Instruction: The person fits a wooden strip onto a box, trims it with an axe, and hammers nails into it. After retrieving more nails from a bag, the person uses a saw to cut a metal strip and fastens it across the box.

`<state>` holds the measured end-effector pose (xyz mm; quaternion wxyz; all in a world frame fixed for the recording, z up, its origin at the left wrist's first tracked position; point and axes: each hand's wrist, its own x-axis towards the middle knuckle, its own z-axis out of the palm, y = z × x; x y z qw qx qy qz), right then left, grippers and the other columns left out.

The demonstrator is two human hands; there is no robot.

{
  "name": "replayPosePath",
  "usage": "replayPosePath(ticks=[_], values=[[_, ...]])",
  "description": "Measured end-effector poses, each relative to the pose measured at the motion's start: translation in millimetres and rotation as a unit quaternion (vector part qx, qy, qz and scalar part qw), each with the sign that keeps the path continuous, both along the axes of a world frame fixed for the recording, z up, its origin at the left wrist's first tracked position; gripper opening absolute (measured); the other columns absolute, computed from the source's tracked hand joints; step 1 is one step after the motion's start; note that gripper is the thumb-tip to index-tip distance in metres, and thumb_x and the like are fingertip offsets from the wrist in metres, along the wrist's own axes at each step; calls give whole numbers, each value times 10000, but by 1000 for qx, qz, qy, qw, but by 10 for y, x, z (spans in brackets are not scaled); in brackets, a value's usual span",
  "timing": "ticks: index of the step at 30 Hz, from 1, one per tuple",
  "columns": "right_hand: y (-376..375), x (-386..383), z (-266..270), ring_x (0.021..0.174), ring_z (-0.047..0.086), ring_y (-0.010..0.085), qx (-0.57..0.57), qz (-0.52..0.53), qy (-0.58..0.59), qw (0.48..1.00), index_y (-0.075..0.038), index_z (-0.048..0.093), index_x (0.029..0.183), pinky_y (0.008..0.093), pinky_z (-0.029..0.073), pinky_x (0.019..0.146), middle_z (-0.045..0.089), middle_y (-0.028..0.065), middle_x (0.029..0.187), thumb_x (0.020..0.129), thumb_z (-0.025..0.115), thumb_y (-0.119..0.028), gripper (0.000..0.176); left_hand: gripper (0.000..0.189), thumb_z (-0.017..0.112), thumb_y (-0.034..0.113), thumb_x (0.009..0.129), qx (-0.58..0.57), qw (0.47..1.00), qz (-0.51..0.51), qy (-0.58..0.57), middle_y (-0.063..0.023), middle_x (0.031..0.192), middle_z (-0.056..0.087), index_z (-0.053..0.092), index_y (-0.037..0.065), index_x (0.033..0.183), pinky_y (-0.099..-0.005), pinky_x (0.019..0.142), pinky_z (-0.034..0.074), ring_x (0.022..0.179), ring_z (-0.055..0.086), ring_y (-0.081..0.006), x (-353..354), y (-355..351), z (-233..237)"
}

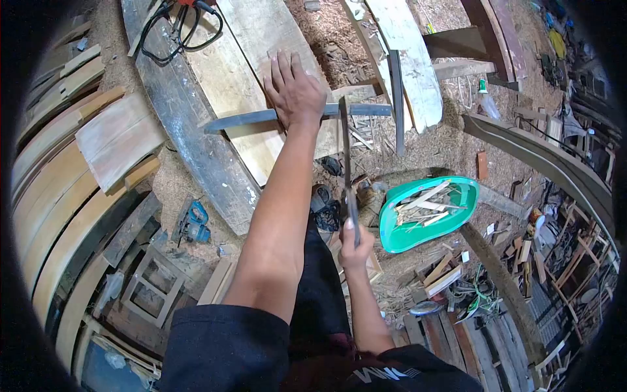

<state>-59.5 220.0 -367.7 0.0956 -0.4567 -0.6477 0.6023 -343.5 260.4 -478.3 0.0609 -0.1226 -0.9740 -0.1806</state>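
My left hand lies flat on the pale boards, fingers stretched out and apart. A narrow grey wooden strip runs crosswise under the heel of that hand and sticks out past the boards on both sides. My right hand is wrapped round the handle end of a long, narrow handsaw, seen nearly edge-on. Its blade points away from me and crosses the strip just right of my left hand, beyond the boards' edge.
A green basin of wood offcuts stands at right, near my right hand. A blue power tool lies on the floor at left. A black cord coils on the boards. Stacked planks line the left; another dark strip lies right.
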Motion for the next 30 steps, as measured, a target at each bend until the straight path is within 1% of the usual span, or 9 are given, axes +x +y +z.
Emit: replayPosePath(ticks=[6,9,11,14,16,19,23,25,30], values=[[486,-1011,-359,534,383,93,36,26,18,999,-30,506,659,310,323,491,421,7,551,967,564,-221,367,518,498,218,879,2,1000,0,-9,-147,1526,345,468,80,1378,-495,1167,133,1447,254,-286,-2,-2,18],[321,-639,-191,532,381,91,84,30,26,996,-20,516,663,310,324,490,436,3,550,965,567,-221,366,515,492,219,881,4,1000,-1,-3,-146,1528,344,471,83,1377,-495,1167,134,1448,251,-285,-3,0,23],[17,-107,35,531,374,82,4,27,-15,1000,-15,523,668,303,316,485,437,-12,558,959,575,-216,358,517,487,220,883,2,1000,-2,-9,-145,1533,337,465,89,1383,-499,1168,135,1448,254,-286,0,2,-9],[-25,-12,83,539,370,72,-34,-49,-27,998,-19,522,664,294,307,483,421,-27,565,959,575,-226,364,517,486,219,885,0,1000,4,-16,-141,1536,335,464,92,1386,-504,1169,139,1448,254,-287,8,-13,-18],[224,-318,-245,535,373,73,-13,-25,7,1000,-30,511,651,296,299,475,400,-28,558,971,563,-253,394,517,486,220,885,0,1000,4,-14,-138,1535,339,465,93,1386,-507,1169,141,1449,254,-288,-7,0,20],[547,-1097,-233,510,364,93,94,45,11,995,-26,478,639,319,306,470,390,6,529,986,544,-235,410,511,486,220,885,0,1000,7,-15,-135,1531,348,475,93,1380,-508,1168,148,1447,258,-289,1,3,19],[282,-514,-129,528,372,76,75,31,13,997,-27,496,644,307,300,474,407,-29,551,980,553,-238,400,508,490,223,887,2,1000,-3,0,-137,1526,355,477,90,1377,-512,1161,154,1444,266,-287,-6,-5,17],[-54,-96,155,546,379,66,4,-10,-29,1000,-28,508,653,296,295,479,406,-42,567,977,556,-242,391,510,492,222,884,4,1000,0,-2,-142,1526,355,478,88,1376,-513,1155,157,1442,270,-292,0,-1,-3],[318,-542,-200,542,372,70,15,-17,20,1000,-28,488,645,296,289,478,409,-27,562,986,535,-234,401,513,493,223,883,9,1000,1,-3,-144,1527,351,478,86,1377,-507,1163,144,1445,263,-293,0,-2,-5]])
